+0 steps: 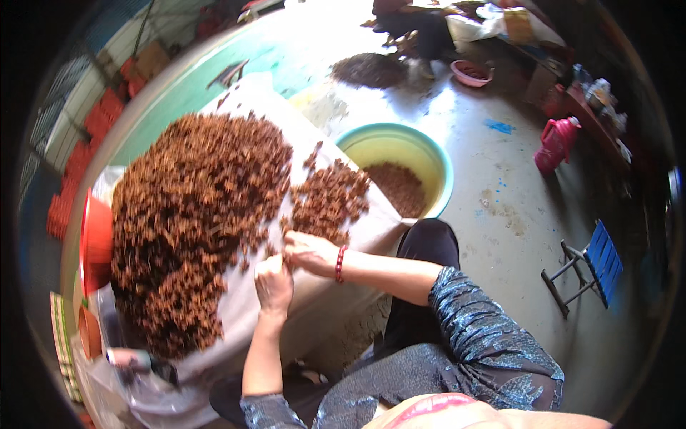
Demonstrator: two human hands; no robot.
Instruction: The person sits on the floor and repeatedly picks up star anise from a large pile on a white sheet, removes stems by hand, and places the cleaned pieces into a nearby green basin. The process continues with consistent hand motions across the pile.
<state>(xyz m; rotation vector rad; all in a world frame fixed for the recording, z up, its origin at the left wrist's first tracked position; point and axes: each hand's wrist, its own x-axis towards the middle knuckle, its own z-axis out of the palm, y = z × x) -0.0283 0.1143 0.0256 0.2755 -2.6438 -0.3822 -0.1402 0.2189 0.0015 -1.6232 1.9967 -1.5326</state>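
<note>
A large heap of brown dried star-shaped pods (198, 204), like star anise, covers much of a table with a pale sheet (241, 316). A smaller pile of pods (329, 198) lies to its right. Between the piles and the near table edge, my left hand (274, 284) has its fingers curled. My right hand (312, 253), with a red bead bracelet (340, 264) at the wrist, bends its fingers just beside the left fingertips. Small brown pieces show around the fingers; whether either hand grips one is hidden. A green-rimmed yellow tub (394, 131) right of the table holds brown material.
Red basin (95, 241) and orange bowl (88, 332) stand at the left. On the floor are a blue folding stool (603, 263), a pink thermos (556, 145), a pink basin (471, 78) and a dark heap (370, 69) beside another person (418, 29). My knee (431, 241) is near the tub.
</note>
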